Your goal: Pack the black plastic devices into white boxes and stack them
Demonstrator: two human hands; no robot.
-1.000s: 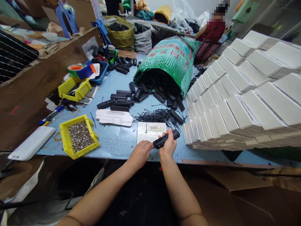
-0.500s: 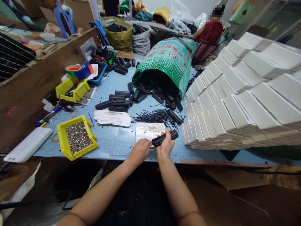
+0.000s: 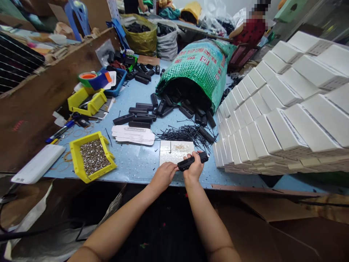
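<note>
A black, oblong plastic piece (image 3: 186, 164) with a row of small marks or holes along its side lies in my right hand (image 3: 193, 171), fingers wrapped round it. At its left end my left hand (image 3: 164, 176) is closed in a pinch. Whatever those fingertips hold is too small or hidden to make out. Both hands are over the near edge of a white block (image 3: 173, 152), which has a thin black pin on it. Just behind the block is a loose heap of thin black pins (image 3: 181, 134).
Several similar black pieces (image 3: 140, 124) spill from a green woven bag (image 3: 200, 67). White boxes (image 3: 267, 123) are stacked at the right. On the left are a yellow bin (image 3: 102, 174) of small metal parts, white cards (image 3: 133, 135) and a white box (image 3: 38, 163). A person (image 3: 249, 32) sits at the back.
The whole view has shifted slightly, so the scene appears a little further right. Both hands keep nearly the same hold on the black piece.
</note>
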